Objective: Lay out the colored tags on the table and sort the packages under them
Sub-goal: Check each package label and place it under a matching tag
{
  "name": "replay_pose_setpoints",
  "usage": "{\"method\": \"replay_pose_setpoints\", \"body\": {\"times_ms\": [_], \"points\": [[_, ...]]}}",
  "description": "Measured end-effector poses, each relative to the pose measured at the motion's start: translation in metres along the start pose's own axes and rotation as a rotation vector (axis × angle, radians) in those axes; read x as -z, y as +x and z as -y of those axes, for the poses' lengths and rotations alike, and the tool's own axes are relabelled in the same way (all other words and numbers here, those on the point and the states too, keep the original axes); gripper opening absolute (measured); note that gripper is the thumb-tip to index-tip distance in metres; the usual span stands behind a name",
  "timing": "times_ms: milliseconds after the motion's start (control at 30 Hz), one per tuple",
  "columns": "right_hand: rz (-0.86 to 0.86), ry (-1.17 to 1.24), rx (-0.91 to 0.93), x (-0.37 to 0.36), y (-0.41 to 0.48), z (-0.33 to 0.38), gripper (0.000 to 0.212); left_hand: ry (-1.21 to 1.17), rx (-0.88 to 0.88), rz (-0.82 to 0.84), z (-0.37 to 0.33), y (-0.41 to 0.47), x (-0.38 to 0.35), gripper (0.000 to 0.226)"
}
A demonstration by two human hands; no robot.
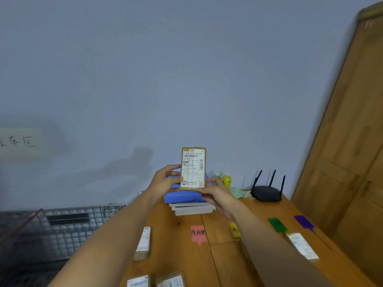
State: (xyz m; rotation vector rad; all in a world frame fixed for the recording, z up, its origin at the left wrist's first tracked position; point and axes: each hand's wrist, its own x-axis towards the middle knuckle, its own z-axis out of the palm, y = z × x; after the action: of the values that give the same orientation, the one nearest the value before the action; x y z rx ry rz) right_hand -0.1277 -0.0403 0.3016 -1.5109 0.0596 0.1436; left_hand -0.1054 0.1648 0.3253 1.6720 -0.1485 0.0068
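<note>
Both hands [165, 180] around upright package [193, 168]

Both my bare forearms reach forward, raised before me. My left hand [164, 180] and right hand [216, 193] grip a package [193, 168] upright by its lower sides, fingers [173, 167] curled.

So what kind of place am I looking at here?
Probably a home room used for sorting parcels: labelled packages and coloured tags on a wooden table, a Wi-Fi router, a wooden cabinet alongside.
</note>
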Motion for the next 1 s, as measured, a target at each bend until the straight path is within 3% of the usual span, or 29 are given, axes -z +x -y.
{"method": "replay_pose_setpoints", "body": {"times_ms": [300, 533, 767, 1000], "points": [[0.05, -0.105, 0.026, 0.125, -0.01, 0.01, 0.04, -0.034, 0.021, -0.088, -0.012, -0.012, -0.125, 0.042], [0.035, -0.122, -0.027, 0.164, 0.003, -0.004, 0.042, -0.002, 0.097, -0.084, -0.004, 0.0, -0.16, 0.036], [-0.044, -0.382, -0.054, 0.164, 0.009, -0.062, 0.036, -0.018, 0.303, -0.15, 0.072, 0.002, -0.181, 0.026], [0.01, -0.509, -0.149, 0.154, 0.03, -0.161, 0.055, 0.0, 0.474, -0.128, 0.176, -0.005, -0.194, 0.029]]}}
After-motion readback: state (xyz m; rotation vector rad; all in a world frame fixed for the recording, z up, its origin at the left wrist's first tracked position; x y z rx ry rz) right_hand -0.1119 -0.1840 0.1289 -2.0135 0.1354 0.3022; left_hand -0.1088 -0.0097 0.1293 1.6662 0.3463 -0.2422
